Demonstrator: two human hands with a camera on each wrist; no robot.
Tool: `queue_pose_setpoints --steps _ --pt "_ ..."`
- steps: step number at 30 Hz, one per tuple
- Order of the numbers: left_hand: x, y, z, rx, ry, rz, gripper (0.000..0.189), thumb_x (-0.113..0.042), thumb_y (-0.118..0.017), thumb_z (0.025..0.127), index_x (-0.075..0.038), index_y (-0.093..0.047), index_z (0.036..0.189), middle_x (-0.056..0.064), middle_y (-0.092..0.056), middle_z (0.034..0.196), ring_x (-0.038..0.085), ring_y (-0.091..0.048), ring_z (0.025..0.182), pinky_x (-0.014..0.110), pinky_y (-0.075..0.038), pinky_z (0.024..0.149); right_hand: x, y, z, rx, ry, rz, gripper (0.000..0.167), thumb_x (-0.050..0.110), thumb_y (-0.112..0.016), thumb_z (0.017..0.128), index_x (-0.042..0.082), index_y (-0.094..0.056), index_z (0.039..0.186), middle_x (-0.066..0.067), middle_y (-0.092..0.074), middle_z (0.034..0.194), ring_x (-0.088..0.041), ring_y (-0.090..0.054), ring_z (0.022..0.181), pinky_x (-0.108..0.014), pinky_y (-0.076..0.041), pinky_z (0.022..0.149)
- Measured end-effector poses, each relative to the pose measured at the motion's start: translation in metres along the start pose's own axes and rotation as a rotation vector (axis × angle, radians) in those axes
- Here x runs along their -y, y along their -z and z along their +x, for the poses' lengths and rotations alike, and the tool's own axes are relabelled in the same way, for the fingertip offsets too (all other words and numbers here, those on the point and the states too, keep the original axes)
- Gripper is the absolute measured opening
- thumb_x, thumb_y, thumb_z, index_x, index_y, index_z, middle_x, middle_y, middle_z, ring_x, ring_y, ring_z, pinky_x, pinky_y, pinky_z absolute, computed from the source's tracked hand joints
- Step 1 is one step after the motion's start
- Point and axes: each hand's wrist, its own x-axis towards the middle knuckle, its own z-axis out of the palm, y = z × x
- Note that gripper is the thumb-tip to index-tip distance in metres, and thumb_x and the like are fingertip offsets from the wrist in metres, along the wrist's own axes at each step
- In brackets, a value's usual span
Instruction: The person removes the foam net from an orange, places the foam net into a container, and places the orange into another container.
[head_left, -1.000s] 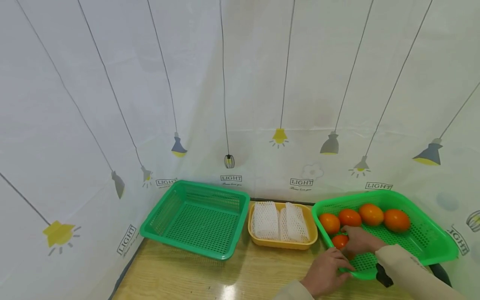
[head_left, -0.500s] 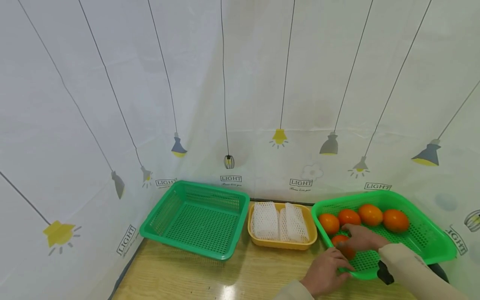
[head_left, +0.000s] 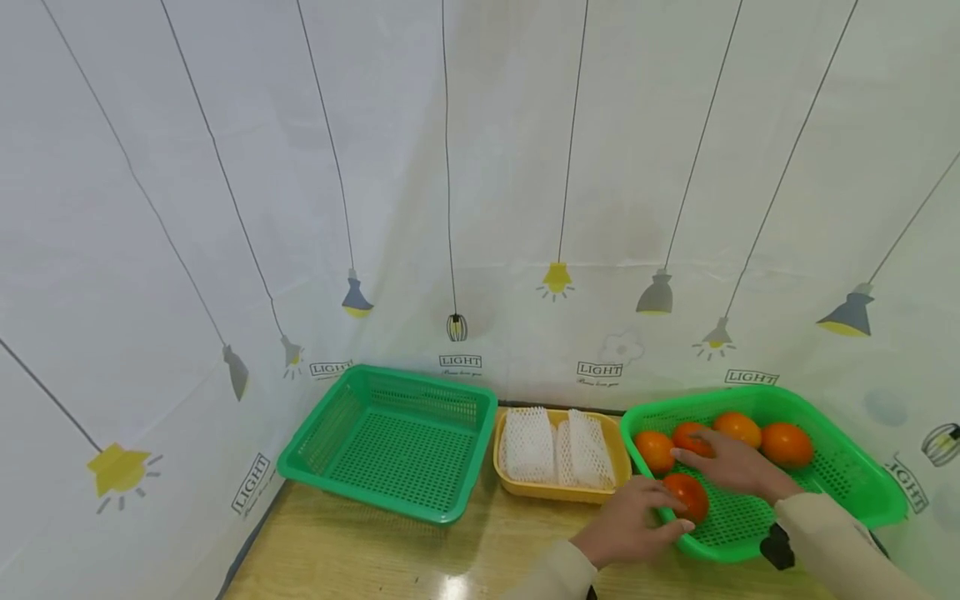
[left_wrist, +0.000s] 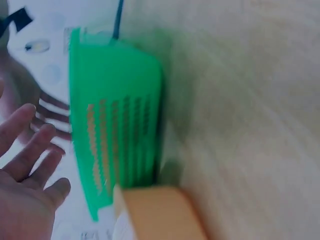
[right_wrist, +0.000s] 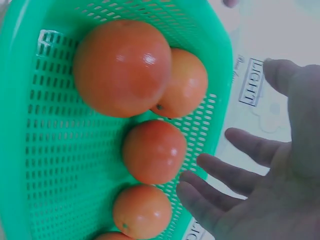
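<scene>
Several orange-red tomatoes lie in the bright green basket (head_left: 825, 492) on the right. The nearest tomato (head_left: 688, 497) sits by the basket's front left corner. My left hand (head_left: 628, 521) is over that corner, fingertips beside this tomato. In the left wrist view, the left hand (left_wrist: 27, 185) has loosely extended fingers and no visible grip. My right hand (head_left: 731, 462) is over the basket, its fingertips near the back-left tomato (head_left: 692, 437). Spread fingers show on the right hand (right_wrist: 250, 185) in the right wrist view, apart from the large tomato (right_wrist: 122, 67).
A yellow basket (head_left: 551, 492) holding white foam net sleeves (head_left: 528, 446) stands left of the tomatoes. Farther left is a darker green basket (head_left: 405, 458). All stand on a wooden table (head_left: 360, 550) before a lamp-patterned wall covering (head_left: 510, 183).
The right hand has let go of the nearest tomato and moved up and back from it. The left hand has shifted from the basket rim toward that tomato.
</scene>
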Motion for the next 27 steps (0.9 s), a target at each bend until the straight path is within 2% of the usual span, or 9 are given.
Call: queue_pose_setpoints --steps 4,8,12,15,19,22,27 --pt "0.008 0.025 -0.004 -0.041 0.065 -0.019 0.040 -0.046 -0.054 0.105 -0.017 -0.074 0.125 -0.004 -0.066 0.128 0.003 -0.056 0.120 0.014 -0.046 0.101 0.000 0.003 -0.004 -0.060 -0.006 0.009 0.088 0.067 -0.046 0.100 -0.005 -0.044 0.151 -0.037 -0.047 0.148 -0.061 -0.048 0.129 -0.070 -0.049 0.091" --pt "0.022 0.052 -0.013 -0.081 0.124 0.054 0.045 -0.051 -0.052 0.105 -0.020 -0.068 0.133 -0.001 -0.059 0.138 0.010 -0.052 0.131 0.024 -0.048 0.108 0.002 0.002 -0.007 -0.128 0.020 0.007 0.082 0.066 -0.047 0.101 0.000 -0.048 0.150 -0.034 -0.049 0.148 -0.058 -0.047 0.131 -0.071 -0.046 0.094" --pt "0.038 0.082 -0.022 -0.126 0.189 0.095 0.049 -0.054 -0.051 0.104 -0.021 -0.064 0.138 0.003 -0.055 0.146 0.019 -0.045 0.145 0.038 -0.044 0.117 0.006 0.002 -0.010 -0.191 0.051 -0.002 0.076 0.063 -0.049 0.101 0.003 -0.051 0.148 -0.031 -0.053 0.146 -0.056 -0.046 0.132 -0.072 -0.043 0.098" --pt "0.050 0.103 -0.031 -0.177 0.213 0.112 0.052 -0.055 -0.051 0.104 -0.019 -0.062 0.140 0.007 -0.053 0.150 0.026 -0.040 0.149 0.045 -0.042 0.118 0.010 0.003 -0.013 -0.225 0.062 -0.011 0.074 0.062 -0.050 0.101 0.005 -0.050 0.149 -0.031 -0.051 0.148 -0.057 -0.042 0.134 -0.075 -0.040 0.100" --pt "0.065 0.129 -0.046 -0.262 0.208 0.153 0.054 -0.052 -0.054 0.103 -0.015 -0.060 0.142 0.009 -0.051 0.150 0.031 -0.042 0.147 0.051 -0.043 0.115 0.016 0.005 -0.018 -0.256 0.069 -0.028 0.076 0.062 -0.053 0.100 0.005 -0.048 0.151 -0.034 -0.042 0.152 -0.061 -0.034 0.137 -0.080 -0.035 0.101" --pt "0.077 0.145 -0.060 -0.306 0.217 0.163 0.054 -0.048 -0.057 0.103 -0.013 -0.056 0.145 0.010 -0.050 0.150 0.034 -0.038 0.148 0.056 -0.039 0.118 0.020 0.004 -0.019 -0.280 0.078 -0.042 0.077 0.062 -0.054 0.100 0.006 -0.046 0.153 -0.035 -0.037 0.155 -0.063 -0.030 0.137 -0.081 -0.032 0.101" --pt "0.091 0.170 -0.083 -0.324 0.324 0.124 0.060 -0.049 -0.057 0.103 -0.016 -0.049 0.152 0.013 -0.041 0.158 0.040 -0.025 0.155 0.064 -0.029 0.121 0.024 0.003 -0.021 -0.337 0.109 -0.075 0.076 0.059 -0.056 0.100 0.008 -0.044 0.154 -0.033 -0.036 0.158 -0.063 -0.031 0.138 -0.079 -0.031 0.102"
